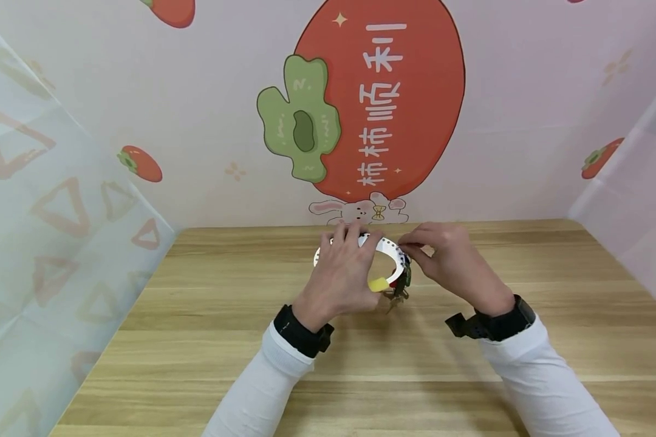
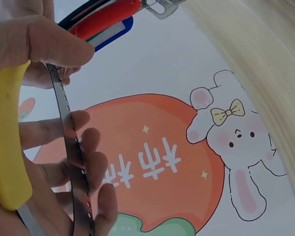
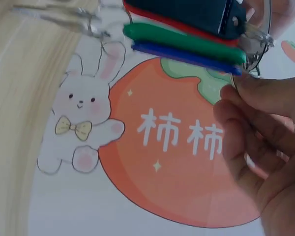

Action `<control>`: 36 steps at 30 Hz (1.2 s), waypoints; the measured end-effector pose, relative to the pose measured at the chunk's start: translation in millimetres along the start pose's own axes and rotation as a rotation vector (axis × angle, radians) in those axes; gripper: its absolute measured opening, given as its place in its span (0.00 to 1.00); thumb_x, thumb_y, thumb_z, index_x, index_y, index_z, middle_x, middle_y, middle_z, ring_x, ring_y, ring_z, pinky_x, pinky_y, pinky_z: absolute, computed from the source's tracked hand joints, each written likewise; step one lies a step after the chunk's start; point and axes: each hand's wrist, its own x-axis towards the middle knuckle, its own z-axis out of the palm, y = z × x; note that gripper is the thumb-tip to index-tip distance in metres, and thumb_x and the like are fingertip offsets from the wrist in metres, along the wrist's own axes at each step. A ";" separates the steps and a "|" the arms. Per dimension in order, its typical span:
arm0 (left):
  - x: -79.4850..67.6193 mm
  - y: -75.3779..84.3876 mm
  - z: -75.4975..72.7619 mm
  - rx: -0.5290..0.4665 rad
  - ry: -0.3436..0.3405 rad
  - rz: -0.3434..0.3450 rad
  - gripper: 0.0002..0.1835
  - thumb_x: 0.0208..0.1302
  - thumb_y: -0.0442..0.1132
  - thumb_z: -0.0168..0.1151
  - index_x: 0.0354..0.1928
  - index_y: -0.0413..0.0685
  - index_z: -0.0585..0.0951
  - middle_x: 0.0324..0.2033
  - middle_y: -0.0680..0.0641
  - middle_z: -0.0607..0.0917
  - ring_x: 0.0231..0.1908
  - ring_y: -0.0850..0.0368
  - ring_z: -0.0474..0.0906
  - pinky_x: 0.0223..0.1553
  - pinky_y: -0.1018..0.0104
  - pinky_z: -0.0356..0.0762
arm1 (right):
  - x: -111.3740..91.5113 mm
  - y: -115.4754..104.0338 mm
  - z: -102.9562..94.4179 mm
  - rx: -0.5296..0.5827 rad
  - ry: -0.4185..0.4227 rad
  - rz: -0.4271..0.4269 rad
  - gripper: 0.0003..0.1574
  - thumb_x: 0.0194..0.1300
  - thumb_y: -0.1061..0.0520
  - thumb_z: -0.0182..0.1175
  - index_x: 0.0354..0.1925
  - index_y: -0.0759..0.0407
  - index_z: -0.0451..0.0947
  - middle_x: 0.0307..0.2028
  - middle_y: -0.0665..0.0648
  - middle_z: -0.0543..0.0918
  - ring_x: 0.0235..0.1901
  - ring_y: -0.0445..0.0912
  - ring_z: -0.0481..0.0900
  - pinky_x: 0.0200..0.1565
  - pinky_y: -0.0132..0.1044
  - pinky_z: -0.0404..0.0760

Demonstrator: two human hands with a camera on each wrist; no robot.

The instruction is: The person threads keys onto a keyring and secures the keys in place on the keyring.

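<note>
In the head view my left hand [image 1: 341, 270] grips a large metal key hoop [image 1: 400, 258], a flat band pierced with small holes and fitted with a yellow sleeve [image 1: 378, 284]. The left wrist view shows the thumb across the band and the fingers spread along it. Several keys [image 1: 398, 297] with coloured tags hang from the hoop's right side. The right wrist view shows a green tag [image 3: 184, 42], a blue tag [image 3: 187, 58] and a dark one [image 3: 187, 14]. There my right hand [image 3: 265, 128] pinches a thin metal loop beside the tags, mostly hidden by the fingertips.
Both hands are above a wood-grain table [image 1: 224, 340], near its back edge. Behind it stands a pale printed backdrop [image 1: 208, 109] with a big red persimmon and a rabbit. Another printed sheet [image 1: 49, 243] slopes along the left side.
</note>
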 end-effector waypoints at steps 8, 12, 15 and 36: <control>2.2 1.2 0.3 -0.009 0.029 -0.048 0.50 0.34 0.58 0.81 0.64 0.50 0.76 0.59 0.41 0.74 0.59 0.41 0.66 0.54 0.40 0.68 | 1.0 -5.6 6.4 0.029 0.092 0.286 0.06 0.53 0.69 0.75 0.32 0.63 0.89 0.28 0.55 0.88 0.27 0.45 0.86 0.30 0.43 0.84; 2.5 0.5 0.4 -0.008 0.038 -0.047 0.50 0.33 0.60 0.81 0.64 0.50 0.76 0.58 0.42 0.74 0.58 0.42 0.66 0.52 0.41 0.69 | 1.1 -7.5 9.3 0.012 0.120 0.256 0.07 0.52 0.71 0.75 0.31 0.64 0.89 0.27 0.56 0.88 0.26 0.46 0.86 0.29 0.43 0.84; 1.8 -0.8 0.2 -0.005 0.029 -0.028 0.50 0.34 0.61 0.80 0.64 0.51 0.76 0.58 0.42 0.74 0.59 0.42 0.66 0.52 0.41 0.69 | 0.8 -6.9 10.0 -0.008 0.117 0.181 0.08 0.50 0.73 0.75 0.30 0.65 0.89 0.27 0.57 0.88 0.26 0.46 0.86 0.28 0.43 0.83; 1.6 0.1 3.2 0.003 -0.015 0.001 0.47 0.37 0.61 0.79 0.63 0.51 0.77 0.59 0.42 0.74 0.59 0.42 0.67 0.55 0.40 0.68 | -0.4 -2.8 7.7 0.049 -0.023 0.339 0.04 0.58 0.67 0.72 0.33 0.60 0.90 0.27 0.52 0.88 0.25 0.43 0.85 0.27 0.36 0.79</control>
